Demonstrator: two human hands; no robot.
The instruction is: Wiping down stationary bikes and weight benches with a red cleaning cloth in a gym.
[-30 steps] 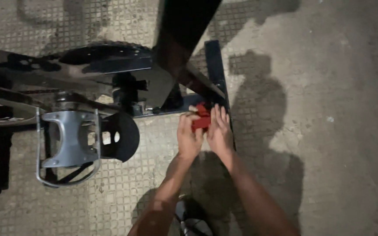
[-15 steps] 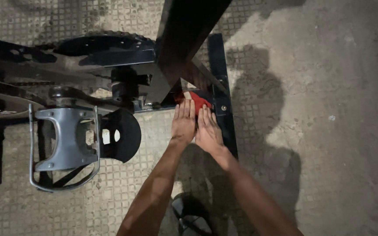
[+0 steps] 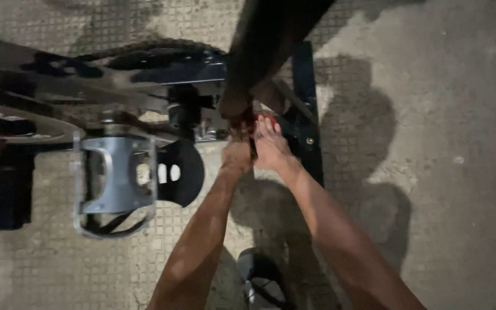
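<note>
Where the two hands meet under the black frame of an exercise bike, the left hand (image 3: 237,154) and right hand (image 3: 271,148) lie side by side, fingers stretched forward and pressed flat on a red cloth (image 3: 262,119). Only a small patch of the cloth shows, just beyond the right fingertips; the rest is hidden by the hands and by the dark sloping frame post (image 3: 265,51) above them. Whether either hand pinches the cloth or merely presses on it cannot be told, since the fingertips are blurred and partly covered.

The cloth lies against the low part of the frame, just beside the dark blue floor bar (image 3: 308,109) that runs away from the viewer on the right. To the left of the hands hangs the black crank arm (image 3: 182,172), and beyond it the grey pedal (image 3: 116,181) with its metal toe cage. The chain guard (image 3: 144,57) stretches across the top left. A shoe (image 3: 262,284) rests on the patterned concrete floor (image 3: 460,172) below.
</note>
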